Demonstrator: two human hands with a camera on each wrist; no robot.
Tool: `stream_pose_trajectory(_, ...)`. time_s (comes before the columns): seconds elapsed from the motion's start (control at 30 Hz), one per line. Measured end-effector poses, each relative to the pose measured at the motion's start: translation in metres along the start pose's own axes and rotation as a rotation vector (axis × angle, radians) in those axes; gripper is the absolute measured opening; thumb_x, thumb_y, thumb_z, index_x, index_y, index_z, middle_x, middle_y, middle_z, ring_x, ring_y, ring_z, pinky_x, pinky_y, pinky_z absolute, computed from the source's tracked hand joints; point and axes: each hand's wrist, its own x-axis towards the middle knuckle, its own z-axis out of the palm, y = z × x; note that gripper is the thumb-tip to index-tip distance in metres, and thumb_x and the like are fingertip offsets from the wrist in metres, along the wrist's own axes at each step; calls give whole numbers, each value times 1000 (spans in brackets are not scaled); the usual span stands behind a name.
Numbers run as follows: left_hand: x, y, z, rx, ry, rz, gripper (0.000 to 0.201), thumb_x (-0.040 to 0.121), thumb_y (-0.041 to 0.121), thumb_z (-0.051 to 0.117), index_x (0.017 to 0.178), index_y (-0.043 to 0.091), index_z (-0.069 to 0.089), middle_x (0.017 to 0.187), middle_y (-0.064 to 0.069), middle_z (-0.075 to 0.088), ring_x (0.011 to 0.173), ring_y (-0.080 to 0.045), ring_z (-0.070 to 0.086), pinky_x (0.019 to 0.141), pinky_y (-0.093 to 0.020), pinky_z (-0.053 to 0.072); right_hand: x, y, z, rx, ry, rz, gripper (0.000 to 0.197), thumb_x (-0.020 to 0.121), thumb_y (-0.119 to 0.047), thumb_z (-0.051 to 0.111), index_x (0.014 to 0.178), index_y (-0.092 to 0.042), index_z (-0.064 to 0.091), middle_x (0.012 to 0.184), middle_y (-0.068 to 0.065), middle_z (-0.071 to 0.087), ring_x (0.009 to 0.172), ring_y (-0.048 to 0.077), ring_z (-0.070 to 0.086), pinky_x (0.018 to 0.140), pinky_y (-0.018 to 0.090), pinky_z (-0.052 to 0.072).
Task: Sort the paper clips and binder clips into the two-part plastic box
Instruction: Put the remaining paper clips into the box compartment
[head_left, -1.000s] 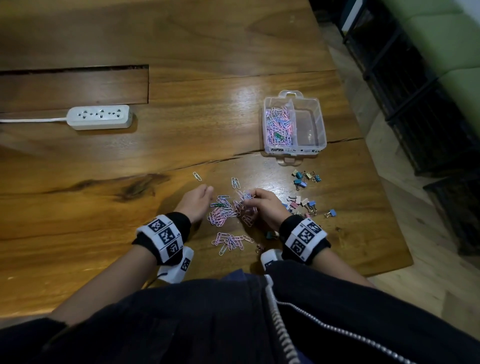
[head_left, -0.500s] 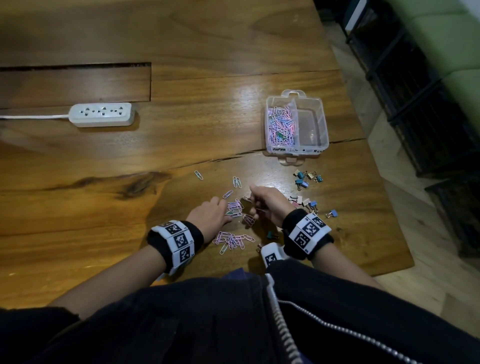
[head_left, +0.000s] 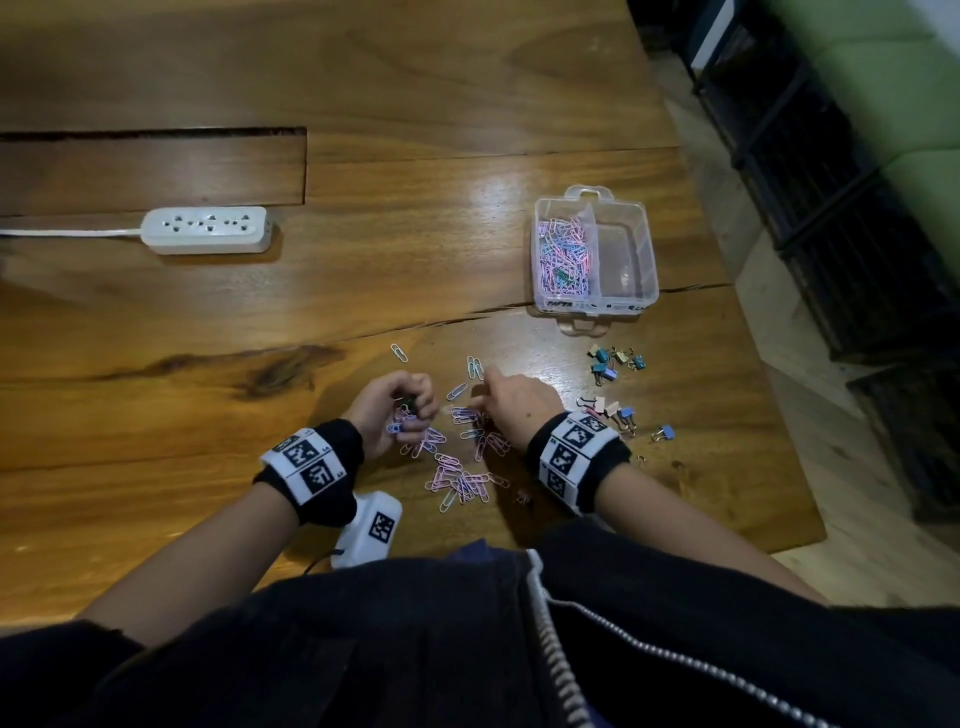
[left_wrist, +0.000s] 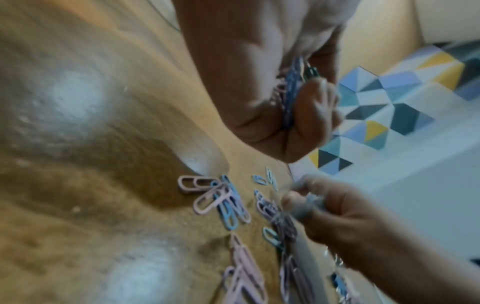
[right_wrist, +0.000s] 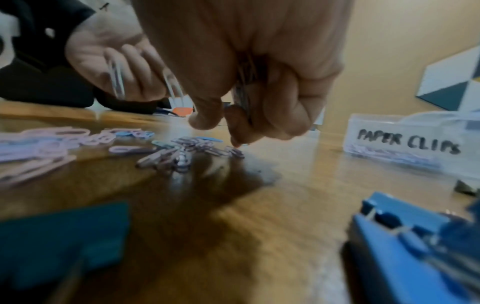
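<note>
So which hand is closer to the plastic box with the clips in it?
The right hand. It is gathering paper clips just below the plastic box, close to its near edge. The left hand holds clips too, farther off to the box's left.

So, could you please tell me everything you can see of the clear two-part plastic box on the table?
The clear two-part plastic box sits open and flat on the wooden table, beyond both hands, neither touching it. A divider splits it: the left compartment holds pink, blue and a few green paper clips, the right looks empty. Small tabs jut from its far and near edges. Its near wall bears black handwriting, "PAPER CLIPS" on the left part. Small binder clips lie just in front, apart from it.
</note>
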Motion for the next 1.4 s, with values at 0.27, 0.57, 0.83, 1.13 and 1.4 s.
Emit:
stream_pose_trajectory(0.27, 4, 8, 9, 200, 151, -123, 32, 96, 21, 34, 69, 11, 48, 56, -1, 49, 34, -6, 41, 29, -12, 29, 1, -6, 15, 30, -176, 11, 43, 86, -35, 54, 116, -7, 44, 103, 13, 63, 89, 27, 62, 67, 31, 48)
stream_pose_trajectory(0.57, 36, 43, 38, 142, 233, -208, 24, 96, 20, 35, 75, 13, 42, 67, 0, 42, 54, -11, 40, 42, -18, 40, -20, 18, -12, 556, -173, 60, 26, 94, -32, 40, 93, -8, 51, 88, 5, 55, 81, 19, 53, 64, 26, 41)
stream_pose_trajectory(0.83, 85, 106, 118, -147, 65, -209, 29, 94, 31, 40, 102, 4, 45, 88, -12, 47, 72, -18, 47, 57, -27, 53, -27, 66, -83, 877, -71, 211, 20, 93, -24, 44, 77, -13, 43, 60, 1, 42, 45, 12, 31, 35, 18, 27)
stream_pose_trajectory(1.13, 101, 124, 150, 101, 122, -26, 60, 91, 39, 43, 141, 9, 29, 149, -15, 25, 138, -28, 25, 112, -41, 24, 45, 87, -130, 852, 219, 318, 10, 91, -17, 49, 83, -10, 50, 62, 1, 46, 47, 11, 43, 32, 14, 38)
stream_pose_trajectory(1.4, 74, 97, 63, 1326, 397, 115, 36, 85, 10, 57, 121, 8, 54, 128, -16, 51, 117, -30, 47, 92, -32, 40, 84, 84, -120, 697, 286, 288, 20, 89, -14, 49, 101, -7, 64, 85, 4, 62, 75, 13, 55, 76, 27, 50)
